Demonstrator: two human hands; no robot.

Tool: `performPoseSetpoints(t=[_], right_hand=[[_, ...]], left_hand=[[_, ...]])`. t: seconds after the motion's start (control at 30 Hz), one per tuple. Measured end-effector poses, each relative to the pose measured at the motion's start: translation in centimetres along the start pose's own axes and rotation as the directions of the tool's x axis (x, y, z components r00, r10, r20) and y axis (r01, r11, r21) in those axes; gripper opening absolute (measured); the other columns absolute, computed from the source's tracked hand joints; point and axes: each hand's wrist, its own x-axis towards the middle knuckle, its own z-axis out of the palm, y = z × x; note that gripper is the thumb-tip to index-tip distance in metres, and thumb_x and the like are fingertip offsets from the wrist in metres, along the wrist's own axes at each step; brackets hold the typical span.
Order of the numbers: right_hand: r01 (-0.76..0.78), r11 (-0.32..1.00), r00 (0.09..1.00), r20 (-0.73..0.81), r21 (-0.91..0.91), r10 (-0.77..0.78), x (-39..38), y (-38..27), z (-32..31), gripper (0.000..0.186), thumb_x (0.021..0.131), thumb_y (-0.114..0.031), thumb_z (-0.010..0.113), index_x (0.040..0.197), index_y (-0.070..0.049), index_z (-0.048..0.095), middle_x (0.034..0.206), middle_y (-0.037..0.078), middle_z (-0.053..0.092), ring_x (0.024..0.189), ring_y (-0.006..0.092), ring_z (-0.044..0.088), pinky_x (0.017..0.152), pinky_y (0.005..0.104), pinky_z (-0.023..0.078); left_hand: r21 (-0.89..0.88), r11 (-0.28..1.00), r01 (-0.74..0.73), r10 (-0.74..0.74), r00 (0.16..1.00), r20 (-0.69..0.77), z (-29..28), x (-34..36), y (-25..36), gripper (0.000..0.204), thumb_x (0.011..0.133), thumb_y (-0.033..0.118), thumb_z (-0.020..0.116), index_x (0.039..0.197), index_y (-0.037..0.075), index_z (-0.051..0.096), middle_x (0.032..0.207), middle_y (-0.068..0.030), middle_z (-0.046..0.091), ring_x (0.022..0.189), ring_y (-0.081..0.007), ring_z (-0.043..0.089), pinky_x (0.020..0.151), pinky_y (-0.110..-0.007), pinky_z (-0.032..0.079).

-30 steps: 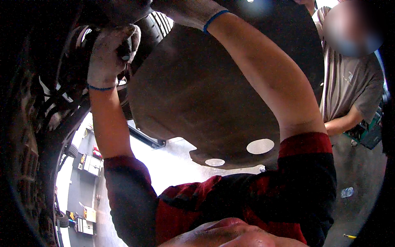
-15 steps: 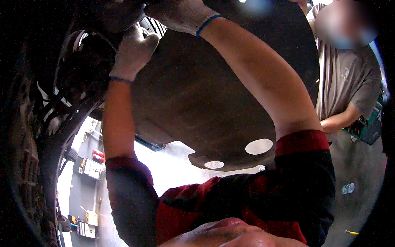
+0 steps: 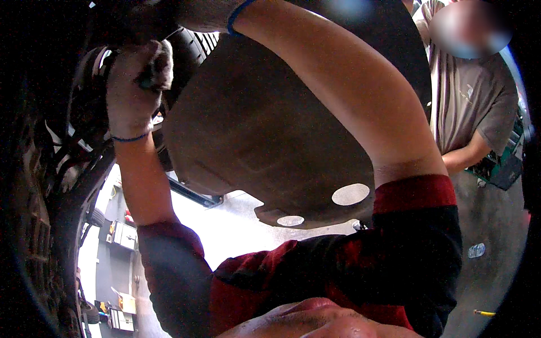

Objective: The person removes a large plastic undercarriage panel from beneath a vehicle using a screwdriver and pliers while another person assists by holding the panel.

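Both my hands are raised, in white knit gloves with blue cuffs, up to the dark underside of a vehicle. My left hand (image 3: 134, 93) is closed, its fingers curled around something dark that I cannot make out. Just right of it and higher, my right hand (image 3: 209, 16) reaches into deep shadow at the top edge, its fingers hidden. A tyre's ribbed tread (image 3: 191, 45) shows between and beyond the hands. Right of my left hand spreads a broad dark underbody panel (image 3: 265, 129) with two light oval openings near its edge.
At the right stands another person in a grey-brown shirt (image 3: 470, 101), beside a green-and-black case (image 3: 499, 172). A clear plastic bottle (image 3: 477, 250) and a yellow-handled tool (image 3: 483, 312) lie on the floor. Equipment boxes (image 3: 123, 235) line the lower left. Dark vehicle parts (image 3: 39, 225) crowd the left side.
My left hand has moved left and down, away from the right hand, and its fingers now show curled. The right hand has shifted left, further into shadow.
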Motion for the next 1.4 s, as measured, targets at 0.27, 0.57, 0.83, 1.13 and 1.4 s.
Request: performPoseSetpoints(t=[0.27,0.57,0.83,1.13,1.4], right_hand=[[-0.013,1.000,0.997,-0.074,-0.017,0.012,-1.3,-0.4,-1.0,0.031,0.085,-0.019,0.061,0.107,-0.004,0.076,0.107,0.026,0.074,0.104,0.0422,0.072,0.091,0.0500,0.058],[0.011,1.000,0.995,-0.103,0.019,-0.009,-2.0,0.2,-0.4,0.027,0.087,-0.018,0.061,0.105,-0.004,0.077,0.102,0.025,0.075,0.100,0.0406,0.073,0.086,0.0498,0.060],[0.135,0.990,0.983,-0.121,-0.041,-0.139,-2.2,0.6,-0.1,0.025,0.088,-0.020,0.061,0.096,-0.005,0.079,0.097,0.023,0.076,0.095,0.0388,0.075,0.083,0.0479,0.061],[0.205,0.979,0.966,-0.158,-0.019,-0.205,-1.9,1.8,1.2,0.026,0.087,-0.020,0.060,0.096,-0.004,0.078,0.098,0.023,0.075,0.096,0.0391,0.074,0.085,0.0485,0.060],[0.136,0.983,0.961,-0.225,-0.125,-0.161,-2.3,2.6,1.8,0.024,0.088,-0.019,0.059,0.094,-0.003,0.076,0.096,0.023,0.074,0.092,0.0400,0.074,0.082,0.0490,0.060]], left_hand=[[0.336,0.942,0.015,-0.068,0.987,0.148,1.7,1.0,-0.8,0.040,0.099,0.037,0.066,0.119,0.003,0.061,0.097,-0.0071,0.067,0.088,-0.0174,0.063,0.083,-0.035,0.051],[0.638,0.724,-0.263,0.105,0.956,0.274,0.0,1.4,-4.2,0.021,0.099,0.025,0.063,0.100,0.005,0.069,0.091,-0.0034,0.066,0.080,-0.0155,0.062,0.074,-0.032,0.050],[0.458,0.878,-0.137,0.053,0.980,0.191,1.8,1.7,-2.7,0.042,0.096,0.038,0.065,0.101,-0.004,0.062,0.077,-0.0155,0.059,0.069,-0.0244,0.058,0.070,-0.042,0.049],[0.111,0.980,0.164,-0.178,0.976,0.129,3.1,0.1,3.0,0.026,0.097,0.026,0.065,0.105,0.001,0.063,0.088,-0.0097,0.064,0.080,-0.0242,0.059,0.076,-0.038,0.050],[0.561,0.795,-0.230,0.144,0.970,0.194,1.9,0.5,-1.1,0.027,0.098,0.025,0.065,0.111,0.002,0.071,0.097,-0.0159,0.071,0.088,-0.0298,0.068,0.078,-0.039,0.054]])
